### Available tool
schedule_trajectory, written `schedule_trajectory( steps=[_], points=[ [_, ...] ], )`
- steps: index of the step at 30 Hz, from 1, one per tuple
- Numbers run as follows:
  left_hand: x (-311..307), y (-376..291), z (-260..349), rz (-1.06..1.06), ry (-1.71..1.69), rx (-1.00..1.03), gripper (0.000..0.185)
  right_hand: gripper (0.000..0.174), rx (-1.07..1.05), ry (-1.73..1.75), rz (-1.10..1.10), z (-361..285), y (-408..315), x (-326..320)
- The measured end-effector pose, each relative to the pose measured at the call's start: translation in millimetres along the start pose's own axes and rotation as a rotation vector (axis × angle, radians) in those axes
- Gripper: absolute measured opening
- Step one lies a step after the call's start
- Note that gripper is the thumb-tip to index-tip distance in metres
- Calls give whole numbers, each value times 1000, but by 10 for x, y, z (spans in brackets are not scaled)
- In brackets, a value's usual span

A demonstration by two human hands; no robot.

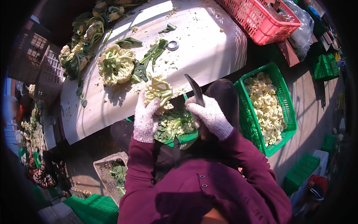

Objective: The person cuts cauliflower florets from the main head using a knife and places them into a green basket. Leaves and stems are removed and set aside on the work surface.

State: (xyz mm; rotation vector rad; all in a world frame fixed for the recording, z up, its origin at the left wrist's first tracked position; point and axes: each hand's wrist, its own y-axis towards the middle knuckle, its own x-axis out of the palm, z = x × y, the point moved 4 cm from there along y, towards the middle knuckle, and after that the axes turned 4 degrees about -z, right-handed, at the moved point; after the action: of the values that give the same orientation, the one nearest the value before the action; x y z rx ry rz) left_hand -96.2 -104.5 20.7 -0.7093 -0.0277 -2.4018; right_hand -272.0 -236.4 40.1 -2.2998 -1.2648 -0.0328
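Note:
My left hand (146, 117), in a white knit glove, holds a partly cut cauliflower head (159, 91) by its left side at the table's near edge. In my right hand (208, 116), gloved too, is a knife (195, 88) with a dark blade pointing up and away, apart from the cauliflower. A larger cauliflower head (116, 65) lies stem side up on the white-covered table (207, 53), beside loose green leaves (155, 53). Below my hands, a green basket (188, 137) between my legs holds leaf and stem trimmings (173, 126).
Whole cauliflowers (92, 32) line the table's far left. On my right stands a green crate (292, 120) of cut florets (265, 109); a red crate (263, 28) is beyond it. A pale crate (102, 170) with leaves sits at lower left. A metal ring (173, 45) lies on the table.

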Motion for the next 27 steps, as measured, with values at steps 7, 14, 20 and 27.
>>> schedule_trajectory(
  steps=[7, 14, 20, 27],
  points=[
    [61, -459, 128, -11, 119, 56, 63, 29, -527, -603, 8, -97, 84, 593],
    [-327, -669, 221, 110, 83, 183, 59, 21, -441, -470, -34, -39, -87, 623],
    [-272, -657, 233, 115, 192, 174, 58, 37, -500, -618, -71, 250, -95, 635],
    [-275, -699, 135, 165, 177, 197, 54, 20, -669, -543, 27, 91, 105, 859]
  ],
)
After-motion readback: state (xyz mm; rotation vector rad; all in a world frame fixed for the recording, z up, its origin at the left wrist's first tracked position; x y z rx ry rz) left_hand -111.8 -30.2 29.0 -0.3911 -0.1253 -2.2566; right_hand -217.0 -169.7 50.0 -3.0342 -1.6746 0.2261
